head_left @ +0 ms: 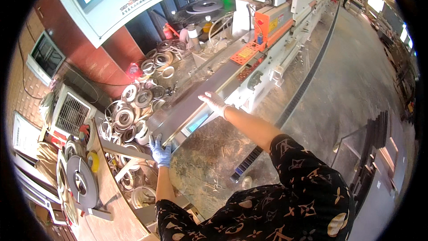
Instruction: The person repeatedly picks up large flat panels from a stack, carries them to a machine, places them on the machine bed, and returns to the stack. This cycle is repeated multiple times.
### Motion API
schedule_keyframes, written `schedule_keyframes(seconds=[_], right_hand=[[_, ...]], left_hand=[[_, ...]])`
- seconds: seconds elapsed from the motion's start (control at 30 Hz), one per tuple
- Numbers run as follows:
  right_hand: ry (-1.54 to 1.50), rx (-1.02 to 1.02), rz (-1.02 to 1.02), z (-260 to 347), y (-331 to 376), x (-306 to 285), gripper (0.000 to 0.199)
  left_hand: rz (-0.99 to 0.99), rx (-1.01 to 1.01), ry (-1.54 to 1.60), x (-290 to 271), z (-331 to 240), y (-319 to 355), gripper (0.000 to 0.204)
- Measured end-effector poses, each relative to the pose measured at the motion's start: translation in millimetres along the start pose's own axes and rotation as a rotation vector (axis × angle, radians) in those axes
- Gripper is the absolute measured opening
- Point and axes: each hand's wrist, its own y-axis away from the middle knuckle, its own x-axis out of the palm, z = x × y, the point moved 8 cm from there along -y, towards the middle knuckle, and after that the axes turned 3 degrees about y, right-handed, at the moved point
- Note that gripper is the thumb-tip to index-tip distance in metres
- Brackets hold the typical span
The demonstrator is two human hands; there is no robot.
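A long dark grey board (192, 102) with a pale edge lies lengthwise on the infeed side of an edge banding machine (285, 27). Its far end reaches the orange guard (246, 53). My left hand (161, 151), in a blue glove, grips the board's near end, fingers over the corner and thumb to the side. Farther along, my right hand (216, 103), in a whitish glove, lies on the board's right edge with its fingers stretched out across it. The underside of the board is hidden.
Many rolls of edge banding (125, 116) are heaped on the floor at left. A wooden table (104, 187) with a large grey roll (82, 182) stands near left. A control panel (125, 0) hangs at upper left. Stacked boards (379, 160) stand right. A dark track (307, 53) crosses the dusty floor.
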Motion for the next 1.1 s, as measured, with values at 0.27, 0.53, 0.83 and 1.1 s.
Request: schedule_keyframes(seconds=[0.27, 0.53, 0.83, 1.1], right_hand=[[0.120, 0.024, -0.055, -29, -29, 0, 0.058], [-0.359, -0.100, -0.172, -67, 23, -127, 0.045], [-0.343, 0.362, -0.671, -156, 436, -361, 0.031], [-1.022, 0.305, -1.909, -387, 842, -603, 0.024]], left_hand=[[0.112, 0.085, -0.382, 25, -30, -6, 0.068], [-0.011, 0.354, -0.392, 78, -78, -30, 0.062], [0.011, 0.302, -0.403, 76, -121, 6, 0.051], [0.041, 0.156, -0.014, 203, -300, 125, 0.048]])
